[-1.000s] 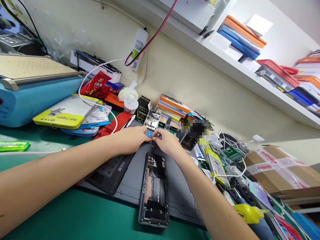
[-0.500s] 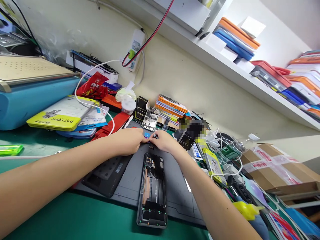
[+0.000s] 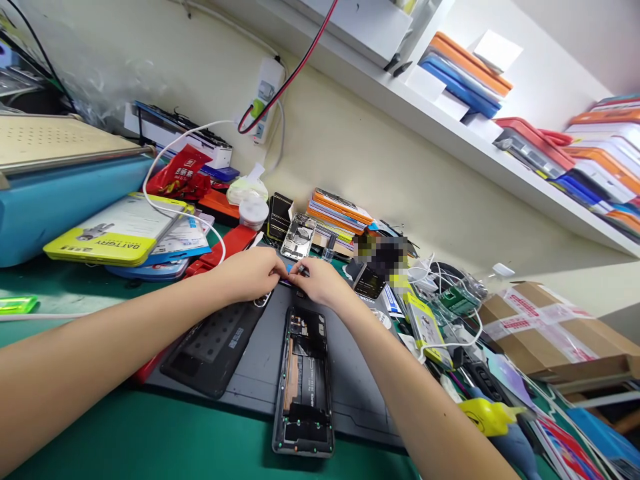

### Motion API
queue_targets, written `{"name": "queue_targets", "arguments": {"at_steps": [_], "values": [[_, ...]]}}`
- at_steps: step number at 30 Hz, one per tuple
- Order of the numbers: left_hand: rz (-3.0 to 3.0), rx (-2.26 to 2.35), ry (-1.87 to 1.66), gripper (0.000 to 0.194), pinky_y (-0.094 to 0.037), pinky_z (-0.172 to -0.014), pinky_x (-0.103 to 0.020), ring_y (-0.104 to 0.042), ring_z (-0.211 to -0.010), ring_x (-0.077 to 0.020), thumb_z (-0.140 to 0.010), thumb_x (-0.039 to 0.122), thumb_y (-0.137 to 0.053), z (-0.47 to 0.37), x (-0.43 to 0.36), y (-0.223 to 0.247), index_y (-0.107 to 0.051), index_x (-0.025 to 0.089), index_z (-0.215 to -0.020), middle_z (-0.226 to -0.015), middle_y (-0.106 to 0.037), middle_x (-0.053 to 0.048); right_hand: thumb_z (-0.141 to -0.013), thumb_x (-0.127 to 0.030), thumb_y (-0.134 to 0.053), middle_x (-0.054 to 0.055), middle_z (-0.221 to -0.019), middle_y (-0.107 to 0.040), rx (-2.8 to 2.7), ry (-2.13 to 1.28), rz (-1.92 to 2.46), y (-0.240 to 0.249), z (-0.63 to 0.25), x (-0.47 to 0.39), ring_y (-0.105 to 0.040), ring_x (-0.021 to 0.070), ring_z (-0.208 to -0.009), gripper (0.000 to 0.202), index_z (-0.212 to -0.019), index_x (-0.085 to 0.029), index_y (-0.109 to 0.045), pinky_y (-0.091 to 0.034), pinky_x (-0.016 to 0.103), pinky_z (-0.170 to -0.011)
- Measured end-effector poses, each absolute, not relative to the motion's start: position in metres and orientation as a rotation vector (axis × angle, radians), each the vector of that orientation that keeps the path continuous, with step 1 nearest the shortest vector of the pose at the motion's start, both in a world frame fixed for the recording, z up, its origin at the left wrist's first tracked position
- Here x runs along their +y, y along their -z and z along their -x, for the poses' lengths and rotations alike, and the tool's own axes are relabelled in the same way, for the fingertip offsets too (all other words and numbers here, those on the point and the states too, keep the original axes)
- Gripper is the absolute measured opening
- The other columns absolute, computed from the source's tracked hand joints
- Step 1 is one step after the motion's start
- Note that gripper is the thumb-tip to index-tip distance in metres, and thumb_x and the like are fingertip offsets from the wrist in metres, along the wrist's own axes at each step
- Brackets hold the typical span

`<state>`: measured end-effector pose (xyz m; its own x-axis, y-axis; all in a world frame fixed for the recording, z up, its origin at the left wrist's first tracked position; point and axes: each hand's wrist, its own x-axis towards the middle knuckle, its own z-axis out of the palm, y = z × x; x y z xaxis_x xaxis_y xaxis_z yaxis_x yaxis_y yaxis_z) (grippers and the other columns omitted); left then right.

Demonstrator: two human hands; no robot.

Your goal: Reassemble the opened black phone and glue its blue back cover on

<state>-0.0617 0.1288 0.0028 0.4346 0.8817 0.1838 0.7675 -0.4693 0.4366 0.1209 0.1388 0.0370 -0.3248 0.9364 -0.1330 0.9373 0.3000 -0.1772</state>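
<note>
My left hand (image 3: 260,272) and my right hand (image 3: 315,280) meet over the far part of a dark grey mat (image 3: 255,370). The fingers of both are pinched close together around something small, mostly hidden, with a bit of blue showing between them. An opened phone (image 3: 304,387) lies on the mat below my right hand, its battery and inner parts exposed. Left of it, under my left forearm, rests a black back cover (image 3: 213,350). A small dark part (image 3: 300,293) sits just above the opened phone.
Behind the hands stand a silver phone frame (image 3: 299,237) and a stack of orange boxes (image 3: 337,212). Yellow battery packs (image 3: 117,230) and a blue machine (image 3: 75,200) are at the left. A cardboard box (image 3: 555,330) and yellow bottle (image 3: 490,417) are at the right.
The view has shifted slightly. My left hand has moved a little back from the mat, uncovering more of the black cover's top end. Both hands stay pinched together.
</note>
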Motion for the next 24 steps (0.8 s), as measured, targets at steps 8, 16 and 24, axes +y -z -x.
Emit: {"name": "queue_targets", "arguments": {"at_steps": [8, 16, 24], "values": [[-2.272, 1.419, -0.598, 0.024, -0.059, -0.088, -0.041, -0.070, -0.098, -0.0207, -0.101, 0.038, -0.063, 0.064, 0.133, -0.003, -0.071, 0.018, -0.111, -0.110, -0.073, -0.006, -0.101, -0.035, -0.065, 0.009, -0.124, -0.069, 2.576, 0.348, -1.779, -0.031, -0.122, 0.143, -0.069, 0.0240, -0.107, 0.027, -0.121, -0.018, -0.067, -0.058, 0.046, -0.093], [-2.299, 1.482, -0.619, 0.025, -0.058, -0.093, -0.045, -0.068, -0.107, -0.0229, -0.101, 0.036, -0.063, 0.063, 0.131, -0.003, -0.068, 0.018, -0.117, -0.122, -0.069, -0.009, -0.101, -0.035, -0.066, 0.009, -0.124, -0.069, 2.665, 0.319, -1.787, -0.027, -0.126, 0.141, -0.069, 0.0246, -0.109, 0.027, -0.121, -0.017, -0.067, -0.058, 0.047, -0.094], [-2.308, 1.515, -0.644, 0.023, -0.058, -0.093, -0.044, -0.068, -0.106, -0.0224, -0.101, 0.036, -0.063, 0.063, 0.131, -0.002, -0.069, 0.018, -0.113, -0.119, -0.070, -0.008, -0.099, -0.037, -0.067, 0.007, -0.112, -0.072, 2.671, 0.307, -1.802, -0.026, -0.124, 0.139, -0.069, 0.0233, -0.104, 0.023, -0.108, -0.016, -0.070, -0.056, 0.046, -0.093]]}}
